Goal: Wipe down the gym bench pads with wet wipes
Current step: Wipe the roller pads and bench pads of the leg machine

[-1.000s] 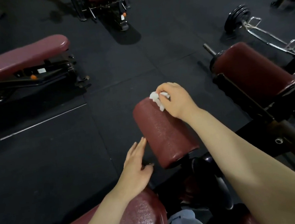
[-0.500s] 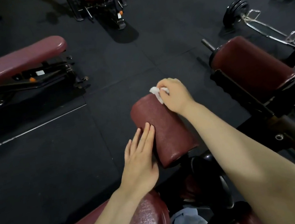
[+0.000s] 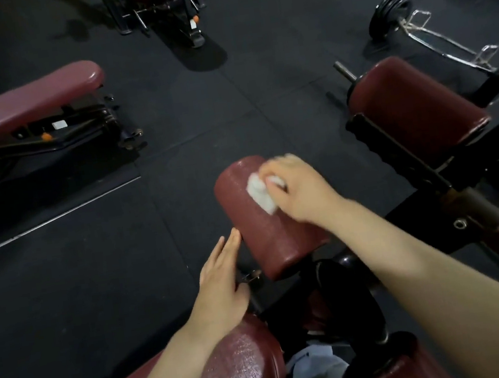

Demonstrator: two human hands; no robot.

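Maroon vinyl covered the cylindrical roller pad (image 3: 265, 218), which lay straight ahead of both hands with its long axis running away from the person, near end low and close, far end higher and tipped a little to the left. On its upper right flank, toward the far end, sat the crumpled white wet wipe (image 3: 260, 194), pinched under the curled fingers of the right hand (image 3: 298, 188); that hand was blurred, so the exact finger lie could not be told. The left hand (image 3: 222, 280) was flat and relaxed, fingers straight, just beside the pad's lower left side; whether the fingertips touched it was unclear. The right was plainly the nearer hand to the unwiped length, and a stroke would probably have needed to run along the axis, back toward the near end.

Below, the glossy maroon seat pad (image 3: 235, 373) carried the left forearm across its front edge. A second, larger maroon roller pad (image 3: 412, 105) stood well apart to the right on its black steel frame (image 3: 397, 155). Beyond lay the black rubber floor (image 3: 95, 290), a flat maroon bench (image 3: 21, 102) to the far left, and black weight plates (image 3: 388, 14) at the far right.
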